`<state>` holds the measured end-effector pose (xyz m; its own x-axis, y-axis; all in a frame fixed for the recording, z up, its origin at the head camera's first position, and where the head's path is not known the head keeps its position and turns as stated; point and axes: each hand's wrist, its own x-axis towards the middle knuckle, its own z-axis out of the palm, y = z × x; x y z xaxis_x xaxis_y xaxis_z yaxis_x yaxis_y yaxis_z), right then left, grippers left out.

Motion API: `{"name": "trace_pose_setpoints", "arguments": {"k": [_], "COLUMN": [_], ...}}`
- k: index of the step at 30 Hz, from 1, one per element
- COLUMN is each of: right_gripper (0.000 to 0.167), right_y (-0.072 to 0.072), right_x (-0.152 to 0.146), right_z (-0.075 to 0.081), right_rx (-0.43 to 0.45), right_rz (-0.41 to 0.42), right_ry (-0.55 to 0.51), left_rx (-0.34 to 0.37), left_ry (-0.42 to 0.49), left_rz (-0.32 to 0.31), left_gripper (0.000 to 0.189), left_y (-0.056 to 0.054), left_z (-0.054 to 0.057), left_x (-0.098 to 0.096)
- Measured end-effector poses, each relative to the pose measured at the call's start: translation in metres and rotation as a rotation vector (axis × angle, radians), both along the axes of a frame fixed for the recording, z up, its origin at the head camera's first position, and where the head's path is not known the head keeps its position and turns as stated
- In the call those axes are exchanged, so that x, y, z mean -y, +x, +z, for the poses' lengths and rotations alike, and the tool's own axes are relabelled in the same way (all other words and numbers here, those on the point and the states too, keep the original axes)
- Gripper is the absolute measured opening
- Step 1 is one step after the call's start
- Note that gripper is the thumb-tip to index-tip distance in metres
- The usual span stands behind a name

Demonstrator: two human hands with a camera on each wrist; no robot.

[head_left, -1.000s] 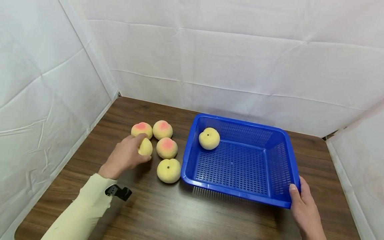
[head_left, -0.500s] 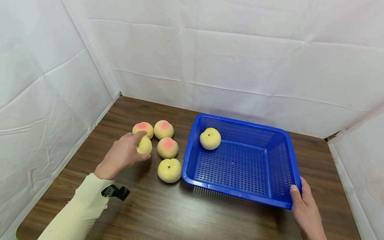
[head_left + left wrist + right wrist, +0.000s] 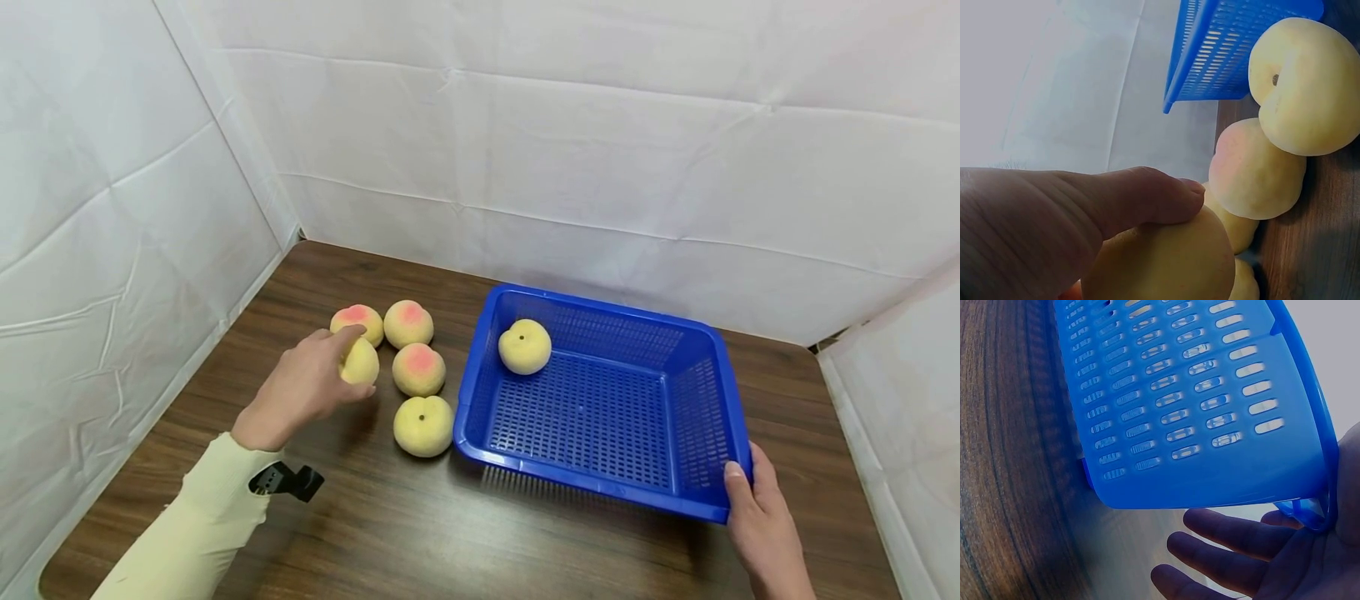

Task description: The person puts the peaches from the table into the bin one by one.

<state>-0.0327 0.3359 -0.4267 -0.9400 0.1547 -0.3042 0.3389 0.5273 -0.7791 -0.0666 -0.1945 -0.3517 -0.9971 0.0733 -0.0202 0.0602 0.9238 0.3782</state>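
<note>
So the left hand (image 3: 303,379) has its thumb and fingers curled around a yellow peach (image 3: 360,364), and that's all off to the left of the blue basket (image 3: 585,485). The grip's about as wide as the fruit; can't really tell if the peach is off the table or sitting on it. The right hand (image 3: 765,517) is at the basket's near right corner, thumb hooked over the rim and fingers outside, so it's pinching the edge, with a few fingertips sticking out loose in the right wrist view. Next out from the held peach, also left of the basket, there are three pink-topped peaches (image 3: 419,369) bunched close together, the farthest left one partly behind the hand. Then a yellow peach with a dark dot (image 3: 423,427) sits right by the basket's near left corner, though I can't say if they touch. One more, a lone pale peach (image 3: 525,347), is inside the basket toward its far left corner. Pale yellow sleeve (image 3: 172,517) on the left arm, black strap (image 3: 288,480) at the wrist. Brown wooden table (image 3: 450,533) under the basket, white sheeting (image 3: 600,150) behind it.
</note>
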Motion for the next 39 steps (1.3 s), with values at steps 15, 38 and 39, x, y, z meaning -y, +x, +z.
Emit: {"name": "trace_pose_setpoints", "arguments": {"k": [15, 38, 39], "right_gripper": [0.065, 0.066, 0.065], "right_y": [-0.002, -0.002, -0.002], "right_x": [0.003, 0.003, 0.003], "right_z": [0.005, 0.006, 0.006], "right_rx": [0.038, 0.064, 0.063], "right_rz": [-0.030, -0.036, -0.034], "right_ry": [-0.015, -0.024, -0.023], "left_rx": [-0.013, -0.015, -0.015], "left_ry": [0.017, 0.001, 0.001], "left_rz": [-0.011, -0.055, -0.058], "left_gripper": [0.065, 0.067, 0.067], "left_y": [0.003, 0.005, 0.005], "left_z": [0.012, 0.023, 0.023], "left_x": [-0.007, -0.020, -0.021]}}
